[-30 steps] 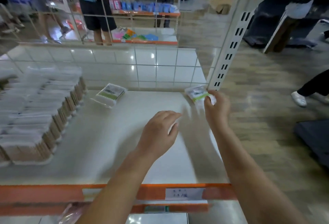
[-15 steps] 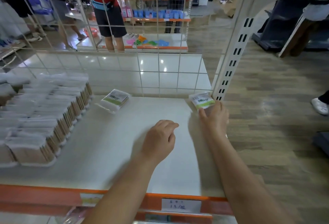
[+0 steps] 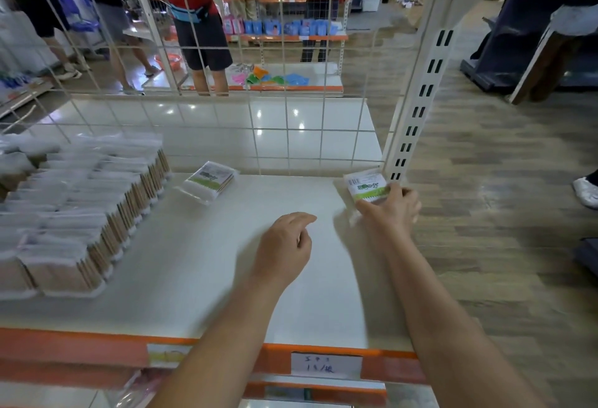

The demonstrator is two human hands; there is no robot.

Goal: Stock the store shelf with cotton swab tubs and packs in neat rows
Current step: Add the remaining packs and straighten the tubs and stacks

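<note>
Since a second ago your right hand [image 3: 390,205] has carried its pack [image 3: 365,185] up and away from you into the far right corner of the shelf [image 3: 226,278]. A second back the pack was tilted in the air, short of the corner; now it looks to sit flat, or nearly, on the shelf, just beside the slotted upright post [image 3: 417,109] and against the wire grid [image 3: 284,135] at the back.

Meaning for the task: this pack looks close to its final spot, likely the start of a new row at the right end. It is probably not released yet.

Right hand: grasping the pack. Fingers curl over its near edge, with the pack just beyond your fingertips. Thumb position cannot be told from here.

Left hand [image 3: 284,245]: holds nothing. Fingers loosely curled, hanging just over the bare middle of the shelf, to the left of your right hand. It has barely moved over the last second. Whether it touches the shelf is unclear.

Other stock:
- A second pack [image 3: 208,181] lies flat and slightly askew, beyond your left hand and to its left, well apart from the corner one.
- Rows of swab packs [image 3: 81,223] are already stacked far to the left of both hands.
</note>
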